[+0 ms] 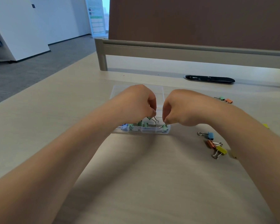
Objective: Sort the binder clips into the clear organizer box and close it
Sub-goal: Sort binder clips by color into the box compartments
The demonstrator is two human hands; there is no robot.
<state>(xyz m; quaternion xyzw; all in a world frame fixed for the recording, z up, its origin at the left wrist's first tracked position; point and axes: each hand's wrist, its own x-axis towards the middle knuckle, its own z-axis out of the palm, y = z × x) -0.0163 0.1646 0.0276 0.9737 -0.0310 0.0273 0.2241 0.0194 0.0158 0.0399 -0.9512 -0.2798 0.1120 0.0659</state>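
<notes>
The clear organizer box [152,130] lies open mid-table, its lid [160,91] folded back behind my hands. Blue and green binder clips sit in its near compartments. My left hand [136,102] hovers over the box and pinches the wire handle of a green binder clip [149,118] just above the compartments. My right hand [181,107] is beside it with fingers curled, its fingertips down at another green clip [164,126] at the box's right end. Whether it holds that clip is hidden.
Loose clips lie to the right: a blue clip [209,135], an orange clip [210,143] and a yellow clip [221,150] near my right forearm, plus a green clip [221,98] and an orange clip [229,100] farther back. A black cable slot [209,79] and a brown desk partition [192,21] stand behind.
</notes>
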